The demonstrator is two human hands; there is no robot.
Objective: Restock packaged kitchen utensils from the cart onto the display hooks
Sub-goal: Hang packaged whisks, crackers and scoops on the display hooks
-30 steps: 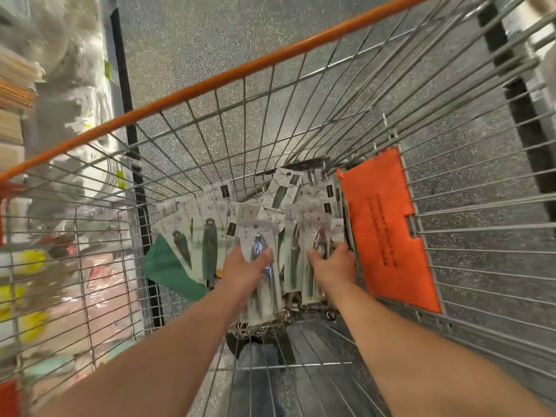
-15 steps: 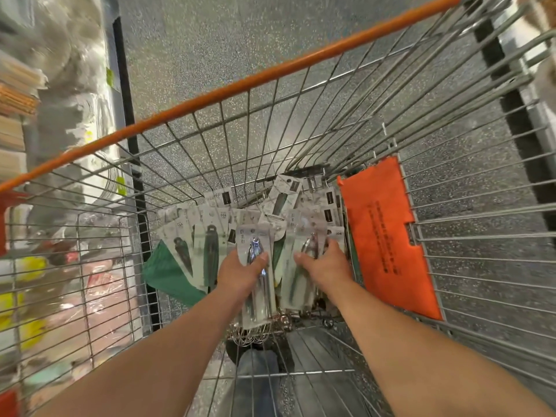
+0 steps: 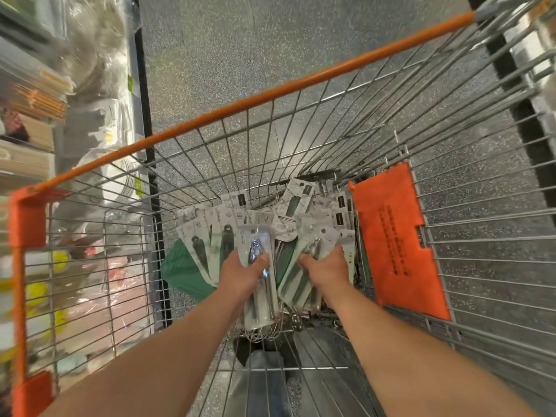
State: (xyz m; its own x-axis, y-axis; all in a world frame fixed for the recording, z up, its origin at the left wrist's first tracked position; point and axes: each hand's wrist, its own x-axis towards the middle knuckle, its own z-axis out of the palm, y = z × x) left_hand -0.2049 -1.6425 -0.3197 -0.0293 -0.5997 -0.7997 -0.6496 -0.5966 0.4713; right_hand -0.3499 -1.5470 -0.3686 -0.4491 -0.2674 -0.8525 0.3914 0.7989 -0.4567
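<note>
- Left forearm (image 3: 168, 353): bare from near frame edge to wrist; no sleeve, watch or band visible.
- Right forearm (image 3: 400, 341): likewise bare.
- Left hand (image 3: 240, 275), right hand (image 3: 326, 270): ungloved; no rings discernible.

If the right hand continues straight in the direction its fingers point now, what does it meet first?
Probably the other utensil packs piled beyond the pack the right hand already holds, then the cart's wire wall. Depth is unclear.
</note>
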